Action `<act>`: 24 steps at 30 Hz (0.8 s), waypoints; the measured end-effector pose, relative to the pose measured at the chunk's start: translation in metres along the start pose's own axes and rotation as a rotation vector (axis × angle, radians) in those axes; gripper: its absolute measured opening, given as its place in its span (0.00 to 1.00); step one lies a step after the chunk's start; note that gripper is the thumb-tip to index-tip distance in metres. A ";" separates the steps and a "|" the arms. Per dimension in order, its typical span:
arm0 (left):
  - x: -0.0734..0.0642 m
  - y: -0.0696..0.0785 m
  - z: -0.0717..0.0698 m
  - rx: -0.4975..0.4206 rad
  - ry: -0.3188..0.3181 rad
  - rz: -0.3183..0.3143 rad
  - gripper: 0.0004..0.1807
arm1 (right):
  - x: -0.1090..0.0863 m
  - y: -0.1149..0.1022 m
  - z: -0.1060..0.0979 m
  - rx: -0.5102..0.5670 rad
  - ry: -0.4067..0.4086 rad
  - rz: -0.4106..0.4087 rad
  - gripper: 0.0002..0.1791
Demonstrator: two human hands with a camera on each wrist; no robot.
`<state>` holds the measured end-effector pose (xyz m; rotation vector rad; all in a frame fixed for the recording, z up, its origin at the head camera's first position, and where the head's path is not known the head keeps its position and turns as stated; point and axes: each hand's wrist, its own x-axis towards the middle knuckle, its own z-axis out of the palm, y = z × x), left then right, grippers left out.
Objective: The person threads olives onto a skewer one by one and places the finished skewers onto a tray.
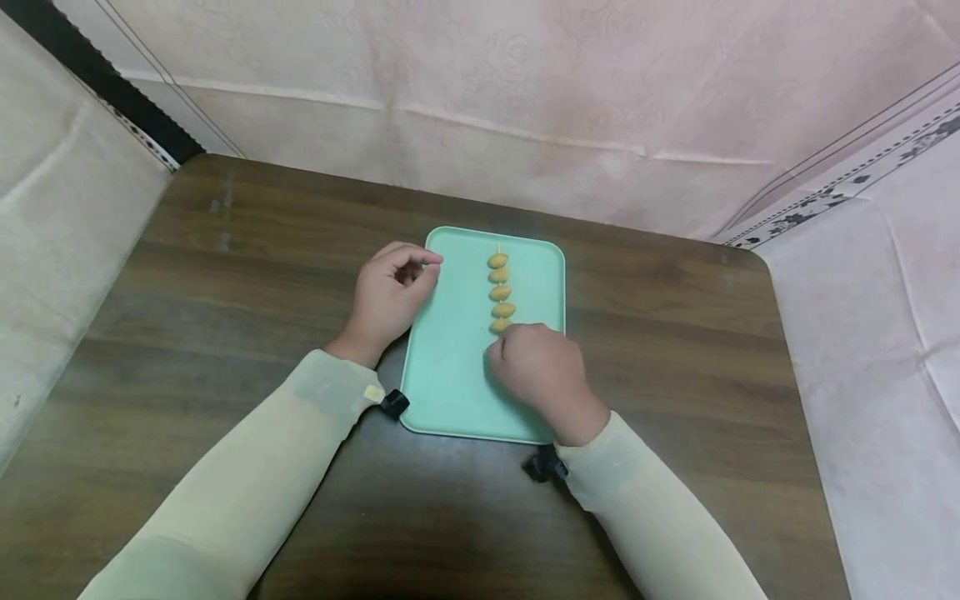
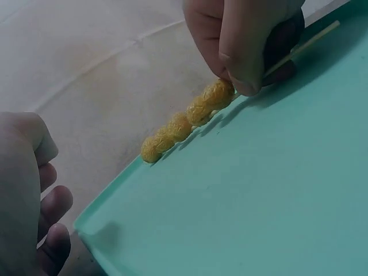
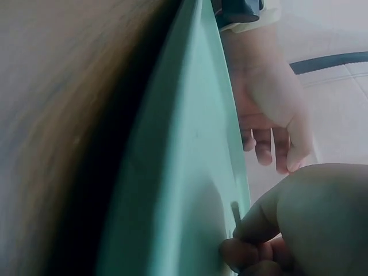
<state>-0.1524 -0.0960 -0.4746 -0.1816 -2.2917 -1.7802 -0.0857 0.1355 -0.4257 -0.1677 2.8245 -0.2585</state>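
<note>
A thin wooden skewer (image 2: 313, 41) carries several wrinkled, golden-yellow oval pieces (image 1: 500, 293) threaded in a row. It lies along the right half of a mint-green tray (image 1: 450, 375), its tip pointing to the far side. My right hand (image 1: 542, 371) pinches the skewer close below the nearest piece, and in the left wrist view the bare stick emerges behind the fingers. At the tray's upper left edge is my left hand (image 1: 393, 292), fingers loosely bent, thumb near the index finger, with nothing visible between them. What exactly the yellow pieces are cannot be made out.
The tray sits on a dark brown wooden table (image 1: 660, 333) with rounded far corners. Pale patterned cloth (image 1: 525, 100) hangs behind the table and along both sides. A small black camera (image 1: 394, 403) is strapped at the left wrist, another black camera (image 1: 543, 464) at the right.
</note>
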 end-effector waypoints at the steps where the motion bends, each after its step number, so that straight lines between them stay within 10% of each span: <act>1: 0.000 0.000 0.000 0.003 -0.002 -0.004 0.06 | 0.000 -0.002 0.000 -0.004 -0.005 0.002 0.23; 24: 0.000 0.003 0.002 0.032 -0.048 -0.005 0.07 | 0.001 -0.001 -0.003 0.024 -0.027 -0.072 0.27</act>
